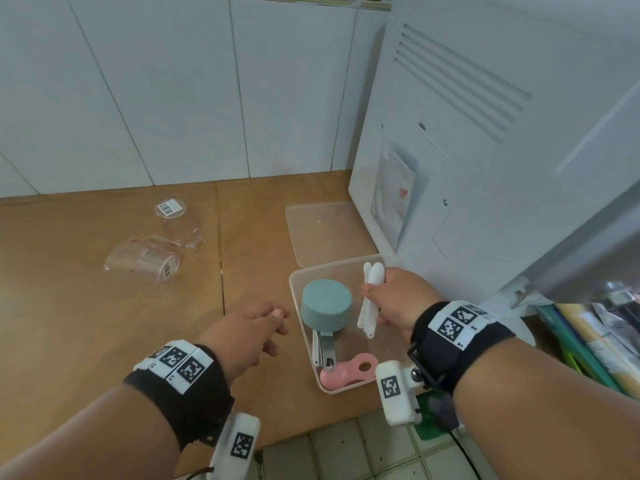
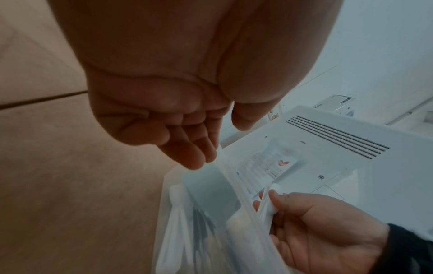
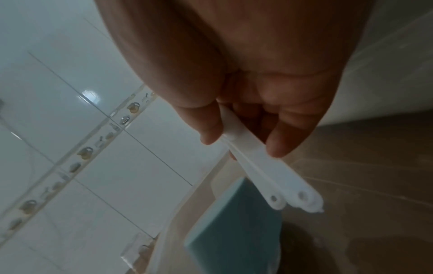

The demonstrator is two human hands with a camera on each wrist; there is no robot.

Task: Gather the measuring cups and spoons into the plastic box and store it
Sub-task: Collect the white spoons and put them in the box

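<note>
A clear plastic box point(image 1: 300, 327) stands on the brown counter near its front edge. Inside lie a teal measuring cup point(image 1: 325, 304), upside down with metal and white handles below it, and a pink scoop point(image 1: 348, 372). My right hand point(image 1: 398, 301) holds two white measuring spoons point(image 1: 370, 299) over the box's right half; their handle ends point(image 3: 290, 198) point down beside the teal cup point(image 3: 234, 231). My left hand point(image 1: 256, 327) hovers just left of the box with loosely curled fingers point(image 2: 185, 148), holding nothing. Two clear measuring cups point(image 1: 145, 259) point(image 1: 180, 220) lie on their sides at the far left.
The box's clear lid point(image 1: 325, 233) lies flat behind it. A white appliance point(image 1: 467, 150) stands at the right, close against the box. White wall tiles point(image 1: 156, 91) back the counter. Floor tiles point(image 1: 363, 452) show below the counter's front edge. Books or packets point(image 1: 595, 344) stand at the far right.
</note>
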